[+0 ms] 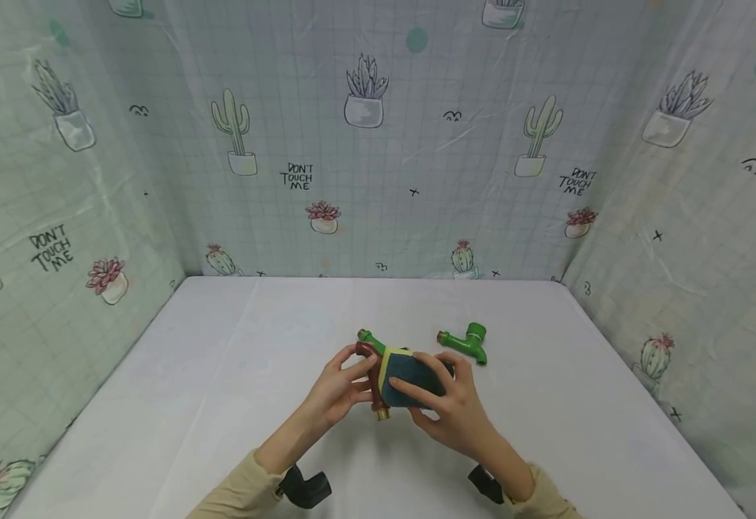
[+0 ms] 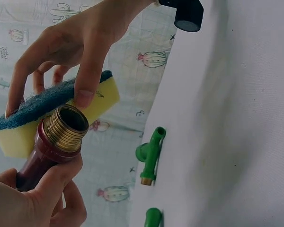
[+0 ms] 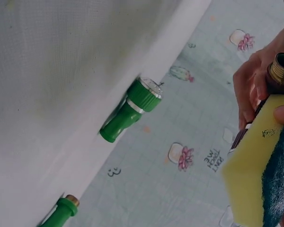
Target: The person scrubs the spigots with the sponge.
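Note:
My left hand [image 1: 335,389] grips a dark red plastic tap [image 1: 375,393], thumb and fingers around its body. The tap's brass threaded end [image 2: 65,130] points down toward the table in the head view, and its hollow opening shows in the left wrist view. A sponge [image 1: 410,378] with yellow foam and a dark blue-green scouring layer is in my right hand [image 1: 452,404], fingers spread over the scouring side. Its yellow foam [image 3: 248,161] faces the tap, right up at the tap's body. Part of the tap is hidden behind sponge and fingers.
One green tap [image 1: 471,344] lies on the white table [image 1: 254,346] behind my right hand. A second green tap [image 1: 370,339] shows partly behind the red one. Black cameras [image 1: 306,490] sit at both wrists. Patterned cloth walls [image 1: 378,158] enclose the table at the back and sides.

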{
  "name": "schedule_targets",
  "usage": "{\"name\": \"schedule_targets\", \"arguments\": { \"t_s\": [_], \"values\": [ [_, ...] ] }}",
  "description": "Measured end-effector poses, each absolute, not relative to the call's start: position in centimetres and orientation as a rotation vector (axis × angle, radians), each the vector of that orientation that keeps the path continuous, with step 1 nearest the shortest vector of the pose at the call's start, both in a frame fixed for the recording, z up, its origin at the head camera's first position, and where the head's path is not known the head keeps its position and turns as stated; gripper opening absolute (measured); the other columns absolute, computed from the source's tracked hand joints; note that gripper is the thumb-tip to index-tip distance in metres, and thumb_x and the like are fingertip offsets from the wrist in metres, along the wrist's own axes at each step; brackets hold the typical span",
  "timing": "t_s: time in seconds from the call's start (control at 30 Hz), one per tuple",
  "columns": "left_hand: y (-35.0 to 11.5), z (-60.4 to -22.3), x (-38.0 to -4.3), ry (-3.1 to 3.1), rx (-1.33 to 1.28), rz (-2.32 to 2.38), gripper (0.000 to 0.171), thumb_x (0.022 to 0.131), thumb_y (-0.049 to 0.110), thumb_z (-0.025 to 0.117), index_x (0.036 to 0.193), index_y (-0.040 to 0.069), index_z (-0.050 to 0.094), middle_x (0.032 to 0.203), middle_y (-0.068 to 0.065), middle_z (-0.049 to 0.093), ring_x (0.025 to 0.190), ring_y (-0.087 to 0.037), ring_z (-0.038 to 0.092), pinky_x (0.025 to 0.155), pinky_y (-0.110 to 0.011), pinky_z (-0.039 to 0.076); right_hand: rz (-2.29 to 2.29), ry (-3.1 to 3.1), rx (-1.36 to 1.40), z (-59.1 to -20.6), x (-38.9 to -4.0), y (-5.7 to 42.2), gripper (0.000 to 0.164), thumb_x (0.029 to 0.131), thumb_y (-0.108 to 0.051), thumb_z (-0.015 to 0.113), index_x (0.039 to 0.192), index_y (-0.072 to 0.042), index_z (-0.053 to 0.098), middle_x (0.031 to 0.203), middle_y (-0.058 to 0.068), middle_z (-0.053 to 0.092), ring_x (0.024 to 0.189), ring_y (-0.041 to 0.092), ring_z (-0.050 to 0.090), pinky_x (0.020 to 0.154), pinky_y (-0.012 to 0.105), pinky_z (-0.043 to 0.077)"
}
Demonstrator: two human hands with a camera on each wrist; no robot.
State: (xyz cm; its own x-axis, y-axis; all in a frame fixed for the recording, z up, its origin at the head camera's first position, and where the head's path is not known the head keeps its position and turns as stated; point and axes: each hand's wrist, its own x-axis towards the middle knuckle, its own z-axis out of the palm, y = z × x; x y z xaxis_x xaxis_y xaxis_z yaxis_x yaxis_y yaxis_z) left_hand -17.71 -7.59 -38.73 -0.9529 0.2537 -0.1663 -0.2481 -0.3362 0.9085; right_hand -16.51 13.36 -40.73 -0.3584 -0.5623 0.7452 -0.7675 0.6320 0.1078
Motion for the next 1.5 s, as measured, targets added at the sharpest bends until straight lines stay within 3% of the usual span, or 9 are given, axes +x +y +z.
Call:
{"name": "schedule_targets", "arguments": {
  "t_s": [0.17, 0.43, 0.7, 0.87, 0.97, 1.13, 1.27, 1.37, 1.5],
  "values": [
    [-7.7, -39.0, -17.6, 1.585, -0.01, 2.336, 0.049, 0.089, 0.015, 0.054, 0.133, 0.007, 0.032, 0.107, -0.013, 0.048, 0.09, -0.024, 0.058, 0.078, -0.047, 0.051, 0.332, -2.09, 1.085, -40.8, -16.4, 13.8, 0.068, 0.056, -0.025, 0.08, 0.119, -0.036, 0.055, 0.126, 0.012, 0.045, 0.105, 0.032, 0.035, 0.081, 0.05, 0.038],
    [-7.8, -39.4, -17.7, 1.765, 0.003, 2.273, 0.053, 0.088, 0.021, 0.056, 0.133, 0.007, 0.034, 0.107, -0.012, 0.057, 0.09, -0.021, 0.062, 0.074, -0.039, 0.054, 0.309, -2.113, 1.165, -40.6, -16.5, 14.4, 0.074, 0.053, -0.021, 0.083, 0.119, -0.038, 0.055, 0.129, 0.008, 0.044, 0.109, 0.028, 0.035, 0.085, 0.049, 0.035],
    [-7.8, -39.3, -17.5, 1.786, 0.09, 2.258, 0.049, 0.089, 0.019, 0.055, 0.131, 0.004, 0.035, 0.099, -0.006, 0.061, 0.087, -0.018, 0.064, 0.072, -0.04, 0.055, 0.212, -2.012, 1.1, -40.6, -16.6, 13.9, 0.051, 0.071, -0.023, 0.071, 0.119, -0.035, 0.056, 0.125, 0.012, 0.048, 0.104, 0.032, 0.04, 0.082, 0.047, 0.031],
    [-7.7, -39.2, -17.5, 1.777, 0.083, 2.268, 0.048, 0.088, 0.02, 0.056, 0.129, 0.003, 0.036, 0.097, -0.007, 0.061, 0.084, -0.018, 0.064, 0.069, -0.039, 0.055, 0.14, -1.996, 1.024, -40.7, -16.6, 13.8, 0.073, 0.05, -0.02, 0.083, 0.116, -0.035, 0.057, 0.122, 0.013, 0.049, 0.102, 0.032, 0.038, 0.08, 0.047, 0.029],
    [-7.6, -39.2, -17.5, 1.759, 0.052, 2.279, 0.047, 0.087, 0.021, 0.057, 0.126, 0.003, 0.038, 0.097, -0.006, 0.061, 0.086, -0.021, 0.064, 0.069, -0.039, 0.055, 0.123, -1.987, 0.988, -40.7, -16.7, 13.8, 0.074, 0.047, -0.018, 0.084, 0.114, -0.034, 0.059, 0.121, 0.013, 0.05, 0.102, 0.032, 0.037, 0.08, 0.048, 0.03],
    [-7.6, -39.1, -17.4, 1.739, 0.008, 2.305, 0.049, 0.087, 0.023, 0.058, 0.127, 0.004, 0.038, 0.102, -0.009, 0.061, 0.091, -0.024, 0.063, 0.072, -0.041, 0.055, 0.144, -1.994, 0.959, -40.5, -17.0, 14.4, 0.063, 0.056, -0.016, 0.077, 0.114, -0.033, 0.059, 0.121, 0.014, 0.05, 0.104, 0.034, 0.037, 0.079, 0.049, 0.03],
    [-8.0, -38.9, -17.4, 1.753, -0.037, 2.318, 0.049, 0.087, 0.021, 0.058, 0.129, 0.005, 0.038, 0.112, -0.017, 0.057, 0.091, -0.025, 0.062, 0.072, -0.041, 0.054, 0.204, -1.996, 0.948, -40.5, -17.4, 15.2, 0.036, 0.079, -0.021, 0.053, 0.113, -0.031, 0.06, 0.121, 0.016, 0.05, 0.104, 0.036, 0.038, 0.077, 0.05, 0.03],
    [-8.2, -38.9, -17.4, 1.766, -0.048, 2.316, 0.049, 0.087, 0.02, 0.057, 0.13, 0.006, 0.036, 0.116, -0.021, 0.053, 0.093, -0.027, 0.062, 0.072, -0.041, 0.055, 0.246, -1.993, 0.967, -40.5, -17.5, 15.6, 0.035, 0.088, -0.028, 0.036, 0.114, -0.03, 0.06, 0.122, 0.017, 0.05, 0.104, 0.037, 0.038, 0.078, 0.052, 0.031],
    [-8.0, -39.1, -17.4, 1.75, -0.008, 2.31, 0.049, 0.087, 0.021, 0.057, 0.129, 0.006, 0.036, 0.111, -0.016, 0.058, 0.092, -0.026, 0.063, 0.072, -0.041, 0.055, 0.255, -1.984, 1.043, -40.8, -17.4, 15.3, 0.034, 0.087, -0.029, 0.043, 0.117, -0.033, 0.058, 0.126, 0.015, 0.048, 0.107, 0.037, 0.039, 0.084, 0.053, 0.034]
  ]
}}
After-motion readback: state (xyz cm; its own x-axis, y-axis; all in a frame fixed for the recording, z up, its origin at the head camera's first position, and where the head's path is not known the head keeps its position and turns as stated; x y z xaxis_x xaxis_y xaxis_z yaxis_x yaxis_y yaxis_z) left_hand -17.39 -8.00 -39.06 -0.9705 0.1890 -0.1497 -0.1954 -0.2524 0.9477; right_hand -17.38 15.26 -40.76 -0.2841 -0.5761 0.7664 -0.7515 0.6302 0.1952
